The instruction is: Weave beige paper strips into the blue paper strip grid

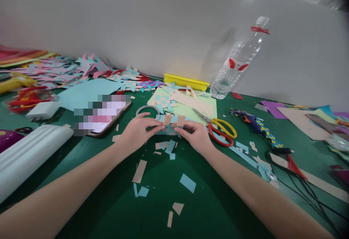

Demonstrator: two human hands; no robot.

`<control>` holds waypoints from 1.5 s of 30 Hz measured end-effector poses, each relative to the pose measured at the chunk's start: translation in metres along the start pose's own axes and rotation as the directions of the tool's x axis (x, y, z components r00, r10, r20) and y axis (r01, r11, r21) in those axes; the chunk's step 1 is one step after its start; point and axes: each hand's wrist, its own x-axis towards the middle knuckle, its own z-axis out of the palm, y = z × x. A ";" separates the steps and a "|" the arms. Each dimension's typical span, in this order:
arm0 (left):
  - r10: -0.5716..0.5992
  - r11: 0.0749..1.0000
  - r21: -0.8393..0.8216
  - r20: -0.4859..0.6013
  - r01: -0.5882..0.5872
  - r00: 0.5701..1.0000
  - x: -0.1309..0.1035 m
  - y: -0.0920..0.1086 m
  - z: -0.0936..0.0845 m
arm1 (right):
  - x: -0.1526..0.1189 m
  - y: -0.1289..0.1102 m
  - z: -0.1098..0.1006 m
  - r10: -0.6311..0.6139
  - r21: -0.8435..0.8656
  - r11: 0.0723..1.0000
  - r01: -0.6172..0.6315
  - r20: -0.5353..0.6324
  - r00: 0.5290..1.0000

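While both hands pinch it, left hand (135, 132) and right hand (196, 136) at either end, the woven paper strip (169, 124) sits just left of the scissors (220, 130).

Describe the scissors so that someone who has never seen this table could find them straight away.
Start at the green table and find the clear plastic bottle leaning near the wall. Below it, just beside the right hand, lie the scissors. Their one yellow and one red handle loop set them apart from the paper scraps around them.
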 end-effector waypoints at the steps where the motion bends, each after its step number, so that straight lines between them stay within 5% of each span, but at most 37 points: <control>1: 0.007 1.000 0.001 -0.002 -0.007 1.000 0.000 0.000 0.000 | 0.000 0.001 0.000 0.000 0.008 1.000 0.000 0.003 1.000; 16: 0.025 0.999 -0.022 -0.044 -0.026 0.999 0.001 0.002 0.001 | 0.000 0.004 -0.001 0.015 -0.111 0.994 -0.017 -0.013 1.000; 23: 0.191 0.982 0.052 -0.211 -0.184 0.959 0.000 0.009 0.000 | -0.008 -0.005 0.001 -0.265 -0.188 0.950 0.248 -0.072 0.962; 29: 0.304 0.953 0.081 -0.210 -0.293 0.929 -0.003 0.017 -0.003 | -0.010 -0.001 0.003 -0.463 -0.232 0.862 0.451 0.000 0.886; 45: 0.343 0.935 0.116 -0.069 -0.334 0.937 -0.005 0.025 -0.009 | -0.009 -0.007 0.005 -0.569 -0.377 0.739 0.559 0.094 0.817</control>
